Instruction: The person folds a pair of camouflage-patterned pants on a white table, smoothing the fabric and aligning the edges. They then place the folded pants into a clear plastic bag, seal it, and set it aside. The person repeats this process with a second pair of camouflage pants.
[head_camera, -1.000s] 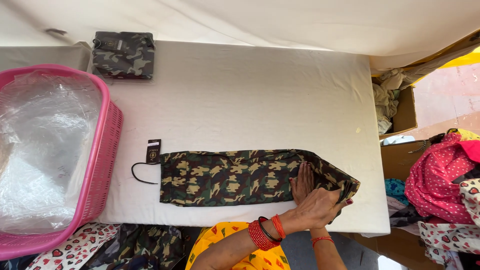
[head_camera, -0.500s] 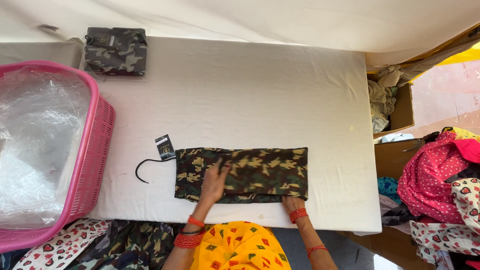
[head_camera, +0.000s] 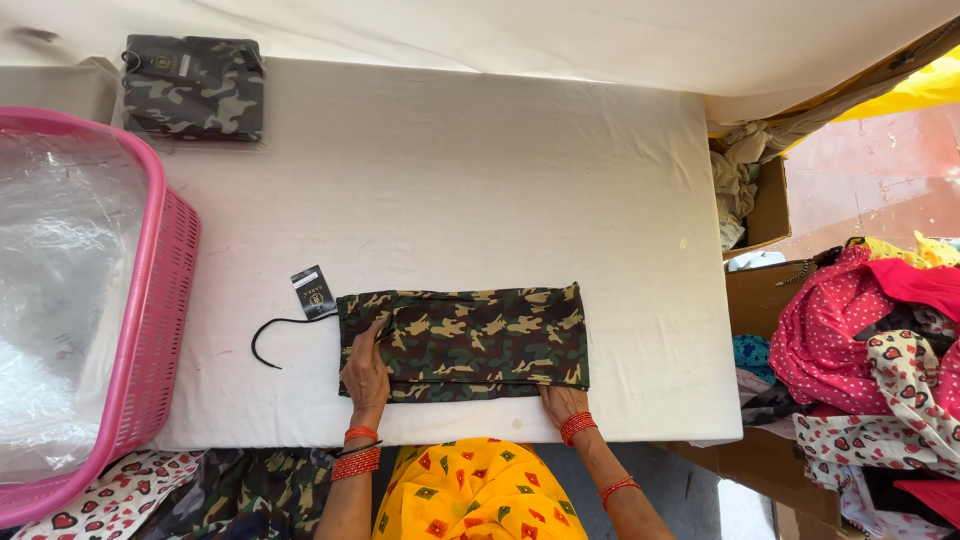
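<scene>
We are pressing our left hand (head_camera: 366, 372), fingers spread flat, on the folded camouflage-print cloth garment (head_camera: 470, 340); our right hand (head_camera: 560, 400) is gripping its near edge on the white padded table (head_camera: 480, 180).

Left hand (head_camera: 366, 372): bare, red bangles stacked at wrist and further up forearm. Right hand (head_camera: 562, 402): bare, red bangles at wrist, another red band higher. Garment: yellow, small red and green motifs.
</scene>
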